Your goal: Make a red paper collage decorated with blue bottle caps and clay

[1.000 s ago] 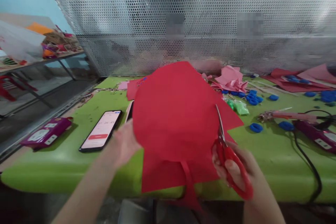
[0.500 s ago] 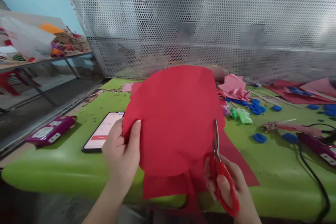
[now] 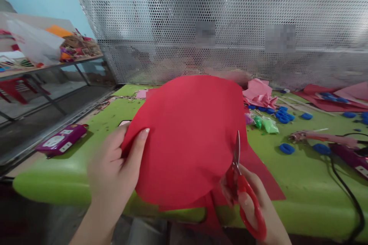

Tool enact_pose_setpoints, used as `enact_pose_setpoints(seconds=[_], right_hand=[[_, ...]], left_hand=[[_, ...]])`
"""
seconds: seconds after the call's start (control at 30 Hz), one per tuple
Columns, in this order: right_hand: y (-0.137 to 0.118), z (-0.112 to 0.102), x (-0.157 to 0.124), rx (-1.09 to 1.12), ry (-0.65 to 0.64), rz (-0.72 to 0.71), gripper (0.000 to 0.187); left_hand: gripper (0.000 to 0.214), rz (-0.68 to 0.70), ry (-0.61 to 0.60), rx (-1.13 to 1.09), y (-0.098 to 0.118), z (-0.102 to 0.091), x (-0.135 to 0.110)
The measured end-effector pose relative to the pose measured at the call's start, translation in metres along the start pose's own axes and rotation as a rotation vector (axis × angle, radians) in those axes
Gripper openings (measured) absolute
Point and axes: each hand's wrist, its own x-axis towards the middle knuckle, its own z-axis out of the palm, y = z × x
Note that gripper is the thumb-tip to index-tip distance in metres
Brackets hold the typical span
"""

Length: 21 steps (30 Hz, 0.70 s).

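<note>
A large red sheet [image 3: 186, 134] with a rounded outline is held up above the table. My left hand [image 3: 119, 164] pinches its left edge, thumb on the near face. My right hand [image 3: 250, 195] grips red-handled scissors [image 3: 237, 160], their blades pointing up at the sheet's right edge. A narrow red strip [image 3: 212, 214] hangs down below the sheet near the scissors. Under it on the table lies more red sheet material [image 3: 261, 176], partly covered. A phone [image 3: 124, 123] is mostly hidden behind my left hand.
On the green table [image 3: 301, 180] are a purple power strip [image 3: 61, 139], blue rings [image 3: 286, 148], crumpled pink sheets [image 3: 260, 93], small bags [image 3: 269, 124] and a pink glue gun [image 3: 322, 138] with a black cable [image 3: 345, 193]. A perforated metal panel [image 3: 172, 15] stands behind.
My left hand has moved left and slightly down, turning the red sheet and now covering most of the phone. My right hand stays near the same place with the scissors.
</note>
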Motion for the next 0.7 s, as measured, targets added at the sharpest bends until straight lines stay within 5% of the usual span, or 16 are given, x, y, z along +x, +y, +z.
enact_pose_setpoints(seconds=[0.3,0.7], right_hand=[[0.009,-0.008,-0.019,-0.036,0.104,0.056,0.06],[0.004,-0.004,-0.02,-0.01,0.081,0.082,0.061]], left_hand=[[0.026,0.02,-0.024,0.016,-0.006,-0.004,0.002],[0.023,-0.053,-0.031,-0.025,-0.005,-0.002,0.002]])
